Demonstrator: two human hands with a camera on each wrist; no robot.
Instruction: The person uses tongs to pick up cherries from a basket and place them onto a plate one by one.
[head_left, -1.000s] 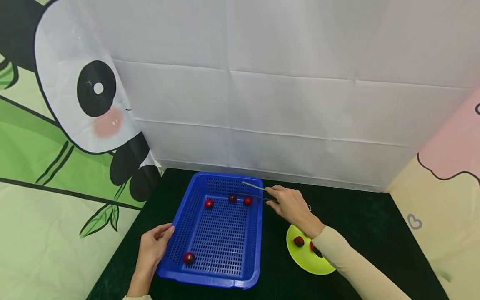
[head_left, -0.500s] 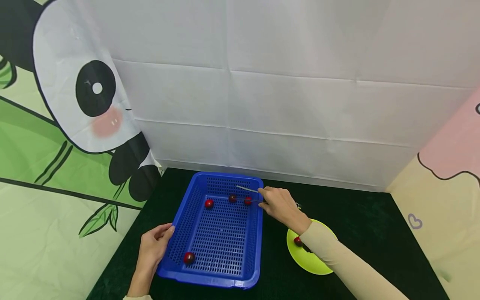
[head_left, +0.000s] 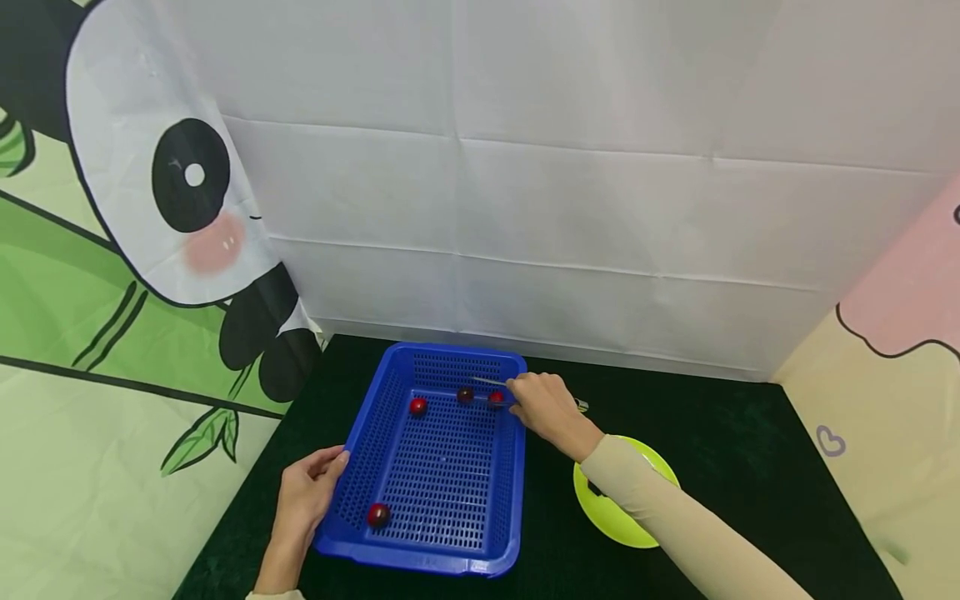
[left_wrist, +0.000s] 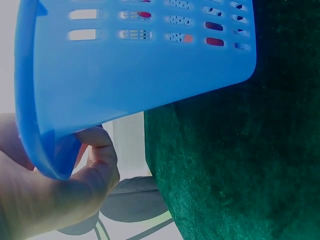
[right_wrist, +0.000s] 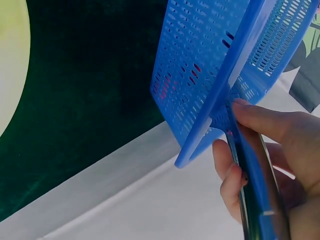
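My left hand (head_left: 302, 497) grips the left rim of a blue plastic basket (head_left: 420, 562). In the left wrist view, the thumb and fingers hold the rim at the basket's outer side. My right hand (head_left: 549, 410), at the basket's right rim, holds metal tongs (right_wrist: 255, 185) whose arms reach apart over the far right inside. One dark red round fruit (head_left: 496, 399) lies by the lower tong arm. Beside it sit a darker fruit (head_left: 465, 395) and a red one (head_left: 417, 406). Another red-and-dark fruit (head_left: 378, 515) rests at the near left corner.
A yellow-green plate (head_left: 615, 527) stands right of the basket, partly hidden by my right forearm, with a dark piece (head_left: 595, 488) showing on it. Dark green cloth (head_left: 720, 450) covers the table. A white sheet (head_left: 555, 217) hangs behind its far edge.
My right hand and the tongs have moved left and slightly down, further over the basket. The forearm now covers the fruits seen earlier on the plate. My left hand stays put.
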